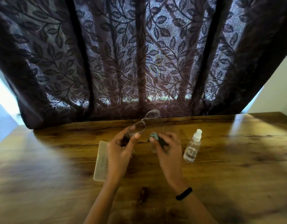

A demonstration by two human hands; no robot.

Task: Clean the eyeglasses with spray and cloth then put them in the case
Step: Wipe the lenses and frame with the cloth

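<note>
Two bare forearms, no sleeves, thin black band [184, 193] around right wrist

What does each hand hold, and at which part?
The left hand holds the eyeglasses at one lens end; the right hand pinches a small bunched cloth.

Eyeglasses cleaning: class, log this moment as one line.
left hand: holds eyeglasses raised | right hand: holds cloth | spray bottle: upright on table | case: on table, beside left hand
</note>
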